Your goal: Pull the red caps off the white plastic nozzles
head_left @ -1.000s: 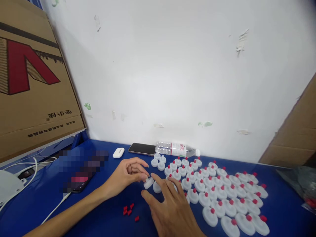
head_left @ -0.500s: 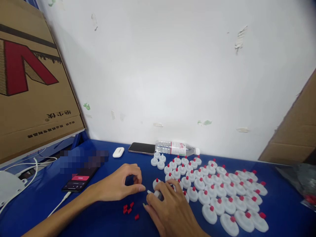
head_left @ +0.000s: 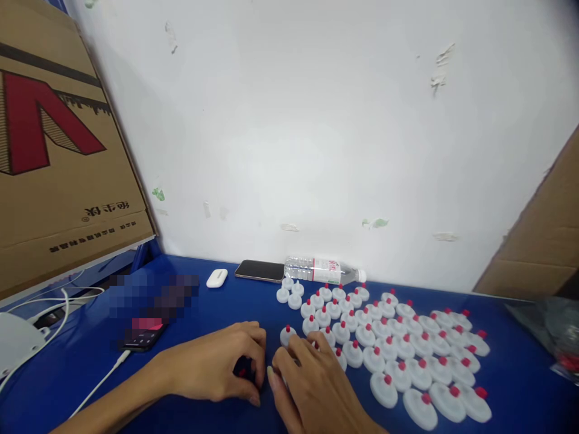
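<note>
My left hand [head_left: 221,361] is bent over the small red caps [head_left: 243,373], its thumb and index fingertips close together low on the table. One or two caps show through the gap; whatever lies between the fingertips is hidden. To its right, my right hand [head_left: 312,383] is closed with fingers curled around a white round lid, mostly covered by the hand. Just beyond the right fingers stands a white lid with a red cap [head_left: 287,336]. Many more such lids [head_left: 374,361] spread out to the right, each topped in red.
Several white lids without red tops [head_left: 295,301] sit near a lying water bottle [head_left: 325,270]. A dark phone [head_left: 260,270] and a white earbud case [head_left: 217,278] are along the wall. Left are a charging phone [head_left: 145,337] and a cardboard box [head_left: 67,150]; a plastic bag [head_left: 565,337] lies right.
My left hand has moved down and toward me, over the red caps, and its fingertips have drawn together. My right hand stays nearly in place, with its lid now more hidden.
</note>
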{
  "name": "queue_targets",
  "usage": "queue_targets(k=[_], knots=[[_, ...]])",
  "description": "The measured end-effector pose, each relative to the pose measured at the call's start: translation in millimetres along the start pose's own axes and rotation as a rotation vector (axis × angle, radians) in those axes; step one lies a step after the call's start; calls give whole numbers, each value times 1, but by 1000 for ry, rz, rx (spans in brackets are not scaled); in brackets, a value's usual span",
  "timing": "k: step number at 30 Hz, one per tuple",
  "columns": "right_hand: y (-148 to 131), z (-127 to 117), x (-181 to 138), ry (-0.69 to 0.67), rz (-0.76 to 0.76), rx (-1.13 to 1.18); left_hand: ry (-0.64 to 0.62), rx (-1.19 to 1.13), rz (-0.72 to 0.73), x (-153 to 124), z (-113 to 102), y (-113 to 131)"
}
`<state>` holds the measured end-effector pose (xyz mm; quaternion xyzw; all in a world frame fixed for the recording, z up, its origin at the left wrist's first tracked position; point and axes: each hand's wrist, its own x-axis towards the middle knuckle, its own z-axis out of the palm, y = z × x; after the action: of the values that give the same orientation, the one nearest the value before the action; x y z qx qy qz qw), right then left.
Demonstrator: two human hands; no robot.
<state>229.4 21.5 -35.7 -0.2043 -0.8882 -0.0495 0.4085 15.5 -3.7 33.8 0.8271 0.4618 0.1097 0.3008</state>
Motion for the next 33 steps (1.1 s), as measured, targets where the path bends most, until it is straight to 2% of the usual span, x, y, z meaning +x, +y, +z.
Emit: queue_targets(k=[4, 7, 10, 18, 27, 33], knots=[[1, 1, 1, 5, -21, -9, 119, -34, -2, 2, -2, -4], [2, 2, 2, 56, -25, -20, 230, -54, -22, 6, -3, -9], [3, 1, 1, 100, -26, -25, 285, -99, -33, 9, -2, -13], [1, -2, 3, 171, -26, -81, 283, -262, -15, 10, -4, -14], [3, 3, -3, 96, -24, -23, 290, -298, -22, 15, 15, -16], [6, 6, -4, 51, -36, -6, 320, -313, -43, 13, 18, -16]])
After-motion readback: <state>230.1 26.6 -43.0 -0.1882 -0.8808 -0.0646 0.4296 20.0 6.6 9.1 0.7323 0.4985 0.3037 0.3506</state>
